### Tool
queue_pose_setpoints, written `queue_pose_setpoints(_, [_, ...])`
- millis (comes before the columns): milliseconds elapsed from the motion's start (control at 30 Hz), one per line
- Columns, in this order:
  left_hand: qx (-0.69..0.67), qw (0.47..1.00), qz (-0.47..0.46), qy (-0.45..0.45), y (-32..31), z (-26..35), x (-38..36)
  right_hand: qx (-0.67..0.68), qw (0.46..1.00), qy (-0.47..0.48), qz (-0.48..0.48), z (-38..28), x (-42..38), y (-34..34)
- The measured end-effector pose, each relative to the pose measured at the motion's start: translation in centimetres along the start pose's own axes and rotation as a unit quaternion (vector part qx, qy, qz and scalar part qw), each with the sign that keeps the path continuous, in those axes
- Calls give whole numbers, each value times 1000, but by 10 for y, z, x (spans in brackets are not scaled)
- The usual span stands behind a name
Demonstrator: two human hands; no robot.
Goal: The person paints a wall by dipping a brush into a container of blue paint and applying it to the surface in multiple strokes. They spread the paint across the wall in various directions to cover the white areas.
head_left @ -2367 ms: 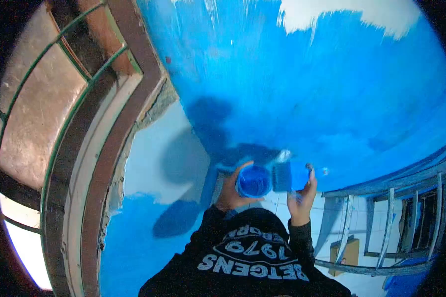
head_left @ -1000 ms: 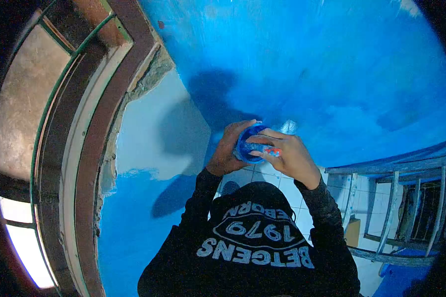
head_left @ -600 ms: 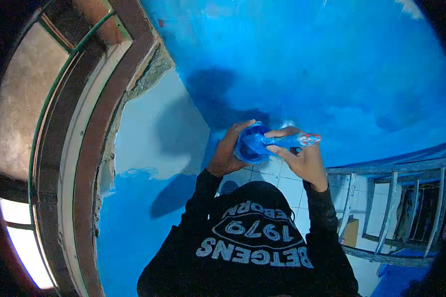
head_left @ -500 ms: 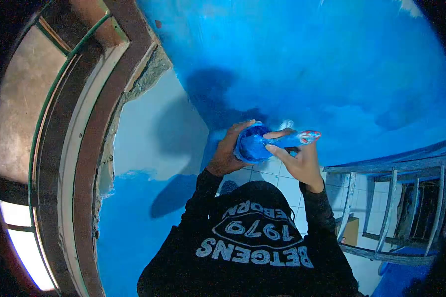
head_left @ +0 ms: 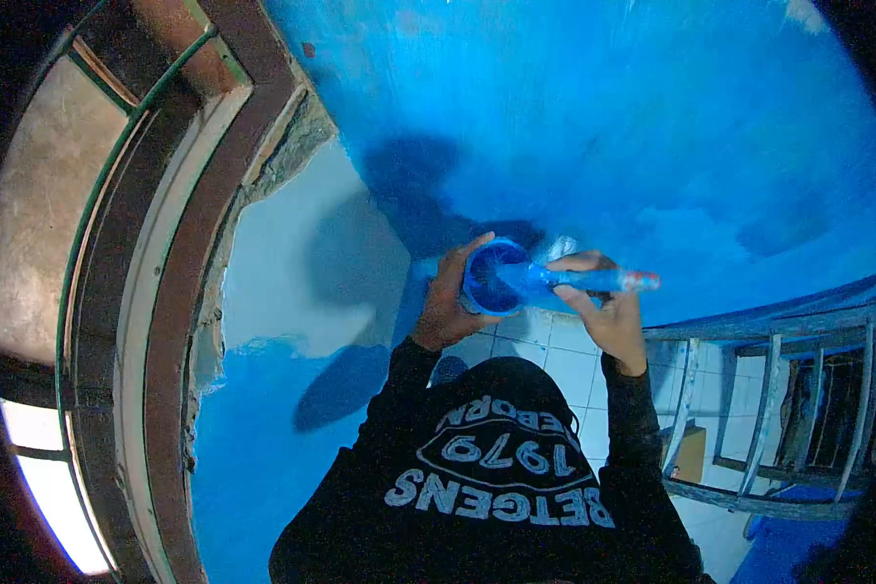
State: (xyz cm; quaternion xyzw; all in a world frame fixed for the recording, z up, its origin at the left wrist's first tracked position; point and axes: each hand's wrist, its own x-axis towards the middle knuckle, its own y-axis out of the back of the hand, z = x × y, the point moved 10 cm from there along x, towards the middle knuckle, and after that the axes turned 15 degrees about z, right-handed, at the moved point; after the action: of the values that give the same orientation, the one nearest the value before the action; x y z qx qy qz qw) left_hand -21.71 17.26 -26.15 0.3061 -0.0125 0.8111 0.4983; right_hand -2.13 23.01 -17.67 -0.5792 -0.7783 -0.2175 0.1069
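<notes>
My left hand [head_left: 445, 300] is wrapped round a round cup [head_left: 472, 282] with dark blue paint inside, its opening turned up toward me. A paintbrush [head_left: 594, 279] with a paint-smeared handle is pinched in my right hand [head_left: 603, 307], its fingers closed near the bristle end. The blue bristles [head_left: 524, 279] lie over the cup's right rim, and the handle points right. Both hands are in front of the blue wall [head_left: 594, 127], at the middle of the view.
A wooden ladder [head_left: 769, 389] stands at the right over a white tiled floor [head_left: 574, 365]. On the left is a brown window frame [head_left: 180, 321] with rough, broken wall edging. A pale unpainted wall patch [head_left: 282, 263] adjoins blue paint below. A cardboard box [head_left: 691, 455] sits behind the ladder.
My right hand and the brush have moved right, so the bristles have come from inside the cup to its right rim. The cup has shifted slightly.
</notes>
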Motion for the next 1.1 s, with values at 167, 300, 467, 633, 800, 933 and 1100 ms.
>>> queue_pose_setpoints(167, [45, 999, 18, -6, 2, 18, 1, -63, 985, 149, -55, -24, -15, -19])
queue_pose_setpoints(300, [17, 1000, 7, -4, 1, 27, 1, -175, 949, 255, -69, -39, -26, -29])
queue_pose_setpoints(467, [28, 999, -6, -32, -6, 27, -2, -234, 914, 331, -22, -48, -39, -26])
queue_pose_setpoints(633, [19, 999, 2, -34, -7, 26, -2, -175, 939, 296, 31, -40, -41, -5])
queue_pose_setpoints(800, [-12, 999, 35, 22, -12, 9, -3, -101, 975, 150, 128, -42, -30, 24])
queue_pose_setpoints(933, [75, 996, 12, -55, -12, 25, 1, -94, 983, 106, 120, -17, -26, 11])
queue_pose_setpoints(1100, [44, 997, -19, -65, -21, 27, -1, 15, 991, -28, 129, 34, -22, -7])
